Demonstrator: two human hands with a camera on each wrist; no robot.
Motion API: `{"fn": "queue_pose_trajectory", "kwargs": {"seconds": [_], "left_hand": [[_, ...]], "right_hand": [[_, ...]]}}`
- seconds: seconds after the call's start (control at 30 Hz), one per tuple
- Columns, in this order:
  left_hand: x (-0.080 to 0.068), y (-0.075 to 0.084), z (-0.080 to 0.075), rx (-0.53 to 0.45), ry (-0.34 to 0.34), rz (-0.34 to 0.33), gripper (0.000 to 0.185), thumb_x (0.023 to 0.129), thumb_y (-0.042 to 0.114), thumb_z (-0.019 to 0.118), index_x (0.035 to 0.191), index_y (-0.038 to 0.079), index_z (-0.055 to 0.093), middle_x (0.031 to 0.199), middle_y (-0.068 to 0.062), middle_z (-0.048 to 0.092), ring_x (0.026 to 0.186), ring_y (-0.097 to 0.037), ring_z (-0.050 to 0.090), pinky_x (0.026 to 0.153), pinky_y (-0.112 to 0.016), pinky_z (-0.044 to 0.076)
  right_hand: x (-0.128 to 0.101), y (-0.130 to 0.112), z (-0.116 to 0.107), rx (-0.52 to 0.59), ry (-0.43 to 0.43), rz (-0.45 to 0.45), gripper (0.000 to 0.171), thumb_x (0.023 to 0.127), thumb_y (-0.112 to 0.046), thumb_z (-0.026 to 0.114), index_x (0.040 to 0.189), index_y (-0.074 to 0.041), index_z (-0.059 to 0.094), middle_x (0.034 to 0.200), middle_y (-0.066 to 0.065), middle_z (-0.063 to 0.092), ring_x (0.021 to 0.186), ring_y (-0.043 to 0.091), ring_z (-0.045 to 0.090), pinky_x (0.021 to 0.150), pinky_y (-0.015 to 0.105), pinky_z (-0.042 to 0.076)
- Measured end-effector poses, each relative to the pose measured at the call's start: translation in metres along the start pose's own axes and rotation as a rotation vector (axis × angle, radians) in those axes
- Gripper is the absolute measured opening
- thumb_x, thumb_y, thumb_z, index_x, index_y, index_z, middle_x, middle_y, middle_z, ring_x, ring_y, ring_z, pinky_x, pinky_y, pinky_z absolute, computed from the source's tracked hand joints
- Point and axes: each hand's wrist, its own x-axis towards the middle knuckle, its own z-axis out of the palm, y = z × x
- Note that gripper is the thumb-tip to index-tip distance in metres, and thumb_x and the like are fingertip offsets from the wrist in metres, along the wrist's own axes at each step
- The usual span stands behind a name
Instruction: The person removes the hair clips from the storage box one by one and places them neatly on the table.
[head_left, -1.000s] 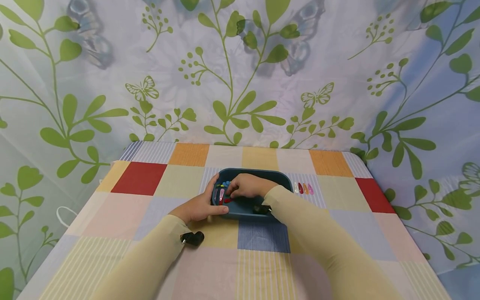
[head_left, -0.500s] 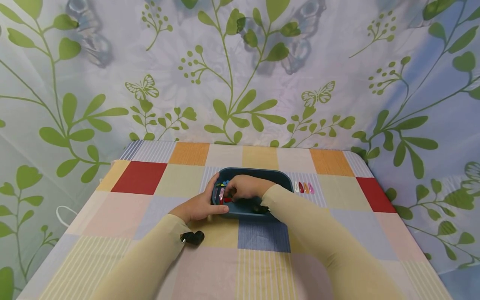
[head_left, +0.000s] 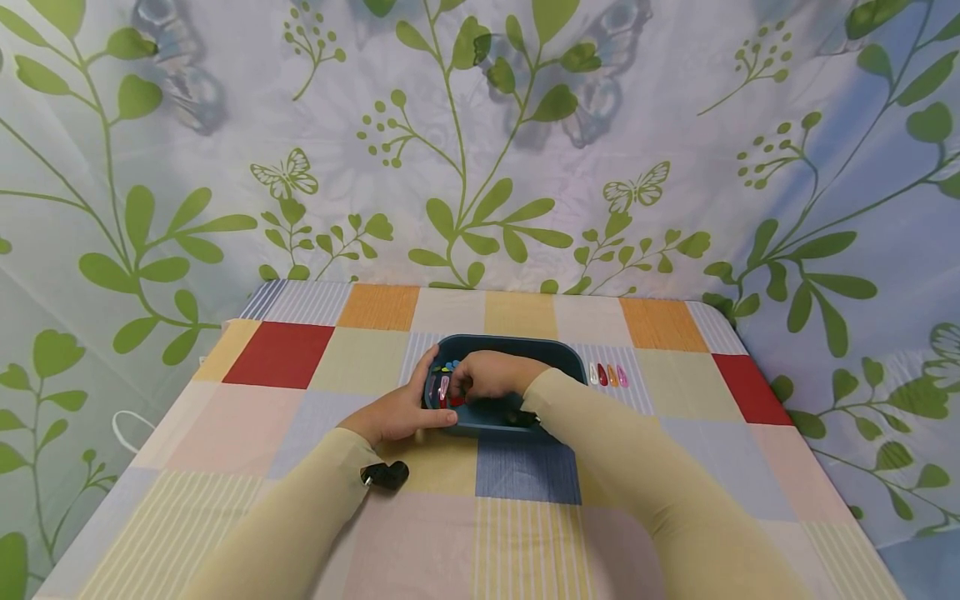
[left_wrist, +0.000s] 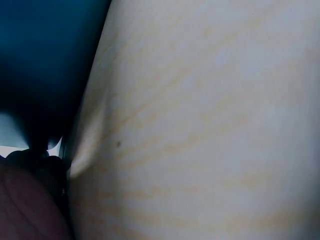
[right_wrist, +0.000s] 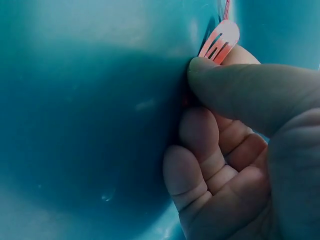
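A dark teal bin (head_left: 517, 345) sits mid-table with several coloured hair clips (head_left: 445, 387) at its left end. My left hand (head_left: 420, 402) grips the bin's left wall, thumb along the near rim. Inside the bin, my right hand (head_left: 471, 385) has its fingers curled. In the right wrist view the thumb and fingers (right_wrist: 200, 80) pinch a pink-red hair clip (right_wrist: 220, 39) against the bin's inner wall (right_wrist: 90, 100). The left wrist view shows only skin up close and a dark corner of the bin (left_wrist: 45, 60).
A row of several hair clips (head_left: 607, 376) lies on the checked tablecloth (head_left: 285, 358) just right of the bin. A small black object (head_left: 386, 475) sits by my left sleeve. A leaf-print curtain hangs behind and beside the table.
My right hand has shifted slightly left and down inside the bin, fingers closing on the clip. The left hand and bin have not moved.
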Motion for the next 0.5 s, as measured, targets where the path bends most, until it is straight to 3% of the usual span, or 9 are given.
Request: {"fn": "queue_pose_trajectory", "kwargs": {"seconds": [0.3,0.5], "left_hand": [[0.0000,0.0002,-0.0007,0.007,0.006,-0.006,0.125,0.087,0.056,0.081,0.169,0.032,-0.011,0.164,-0.028,0.035,0.138,-0.040,0.052,0.124,-0.057,0.032],[-0.0002,-0.0003,-0.0005,-0.003,-0.005,-0.003,0.125,0.088,0.056,0.081,0.168,0.033,-0.013,0.166,-0.027,0.031,0.137,-0.039,0.051,0.124,-0.056,0.032]], "right_hand": [[-0.0011,0.0018,-0.0012,0.004,0.028,-0.030,0.008,0.096,-0.010,0.075,0.093,-0.016,0.077,0.087,-0.006,0.072,0.079,0.006,0.056,0.079,0.023,0.050],[-0.0029,0.0101,-0.0011,0.064,0.070,-0.043,0.008,0.098,-0.013,0.071,0.094,-0.018,0.076,0.080,-0.009,0.068,0.072,0.006,0.055,0.070,0.022,0.047]]}}
